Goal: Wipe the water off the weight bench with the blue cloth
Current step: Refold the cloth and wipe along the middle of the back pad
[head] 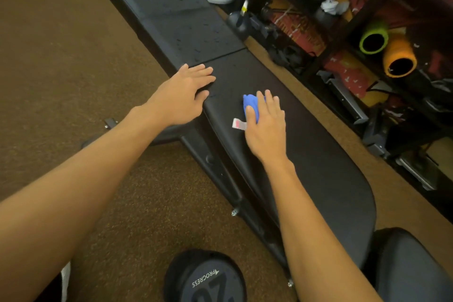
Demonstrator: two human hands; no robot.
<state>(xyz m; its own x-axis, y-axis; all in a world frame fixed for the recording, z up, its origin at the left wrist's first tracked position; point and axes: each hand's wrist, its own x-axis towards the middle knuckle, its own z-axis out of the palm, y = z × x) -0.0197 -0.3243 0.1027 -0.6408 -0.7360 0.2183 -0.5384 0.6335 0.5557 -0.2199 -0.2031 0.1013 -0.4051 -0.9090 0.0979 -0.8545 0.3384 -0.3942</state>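
One readable word, "PROGRESS", upside down on weight [204, 277]. Left hand [182, 95] flat on bench [318, 154] edge, fingers straight; right hand [266, 127] pressing blue cloth [250, 103] down, fingers stretched over it.

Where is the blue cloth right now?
In the head view, the blue cloth sits on the weight bench near its middle, under the right hand.

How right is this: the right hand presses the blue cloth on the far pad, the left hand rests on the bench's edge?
Wrong pad: in the head view the right hand presses the blue cloth on the near pad; the left hand rests on the edge of the bench.
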